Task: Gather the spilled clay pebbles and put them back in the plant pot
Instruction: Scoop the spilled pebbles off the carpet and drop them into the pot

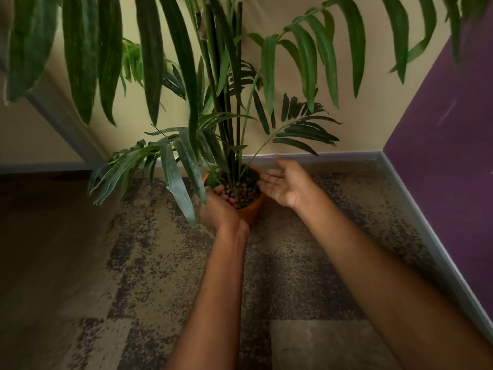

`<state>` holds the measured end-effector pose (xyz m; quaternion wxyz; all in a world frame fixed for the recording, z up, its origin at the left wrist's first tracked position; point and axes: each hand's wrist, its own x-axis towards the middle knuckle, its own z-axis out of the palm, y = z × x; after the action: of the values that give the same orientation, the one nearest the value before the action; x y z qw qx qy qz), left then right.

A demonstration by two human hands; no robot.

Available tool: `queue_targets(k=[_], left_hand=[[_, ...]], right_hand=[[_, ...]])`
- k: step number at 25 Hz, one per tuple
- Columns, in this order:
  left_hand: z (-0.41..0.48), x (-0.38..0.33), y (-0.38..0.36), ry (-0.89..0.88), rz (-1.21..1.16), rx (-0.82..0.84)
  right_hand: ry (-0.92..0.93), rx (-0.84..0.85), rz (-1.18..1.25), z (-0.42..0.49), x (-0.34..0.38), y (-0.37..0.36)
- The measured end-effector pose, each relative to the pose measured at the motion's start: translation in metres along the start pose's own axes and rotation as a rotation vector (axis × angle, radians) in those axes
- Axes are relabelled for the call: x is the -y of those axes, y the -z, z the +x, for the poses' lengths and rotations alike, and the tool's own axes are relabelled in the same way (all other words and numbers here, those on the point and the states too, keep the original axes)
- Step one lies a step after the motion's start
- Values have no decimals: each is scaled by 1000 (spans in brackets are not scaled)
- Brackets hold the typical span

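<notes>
An orange plant pot stands on a mottled carpet at about twelve o'clock from the wearer, set in the corner where a cream wall meets a purple wall; a tall palm rises from it, its dark stems running straight up and its long fronds drooping over the top and left of the view; the clay pebbles, small brown rounded lumps, fill the top of the pot up to about its rim, around the base of the stems; the left hand sits at the pot's nine o'clock edge, cupped with the palm up and the fingers curled over the rim, and a few pebbles lie against the fingertips, though whether they rest in the hand or in the pot cannot be told; one drooping leaf hangs across the wrist side of this hand; the right hand hovers at the pot's three o'clock side, spread flat with the palm facing up and toward the stems, fingers loosely together, holding nothing; its fingertips reach over the pot's rim near the pebbles; both bare forearms stretch in from six o'clock; no loose pebbles can be made out on the carpet's speckled pattern.
</notes>
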<state>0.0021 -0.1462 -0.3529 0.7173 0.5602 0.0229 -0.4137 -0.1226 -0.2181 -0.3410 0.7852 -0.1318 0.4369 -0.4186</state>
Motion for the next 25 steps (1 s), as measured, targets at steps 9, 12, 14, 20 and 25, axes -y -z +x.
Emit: queue_targets(k=[9,12,14,20,25], left_hand=[[-42,84,-43,-116,685,689],[-37,130,-43,-59,822,744],[-28,163,-39,-30,922,752],[0,228,-12,59,1148,718],[13,236,-6,82,1129,707]], right_hand=[[153,-357,-201,-7,58,156],[180,-545,-502,-5,39,206],[168,-589,-778,-4,13,231],[280,-399,-1585,4,-56,245],[424,-428,-1690,13,-62,246]])
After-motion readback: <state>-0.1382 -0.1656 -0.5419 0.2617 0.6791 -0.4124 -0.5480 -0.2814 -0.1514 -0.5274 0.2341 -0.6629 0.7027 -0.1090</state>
